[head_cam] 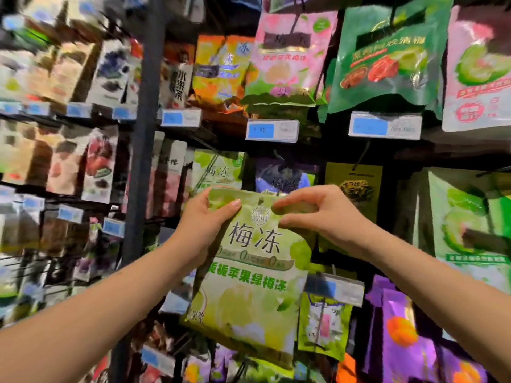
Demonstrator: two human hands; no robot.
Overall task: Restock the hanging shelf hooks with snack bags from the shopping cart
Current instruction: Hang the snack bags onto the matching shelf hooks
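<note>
Held up, tilted: green bag (249,286), gripped at its top left corner by left hand (206,222), pinched at its top right by right hand (318,214). Just above green bag, purple bag (287,175); up and right of it, yellow bag (354,183); right of its middle, price tag (336,288); left of it, post (143,134).

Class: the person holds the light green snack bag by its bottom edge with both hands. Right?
No. In the head view the left hand and right hand hold the light green snack bag by its top edge, not the bottom.
</note>
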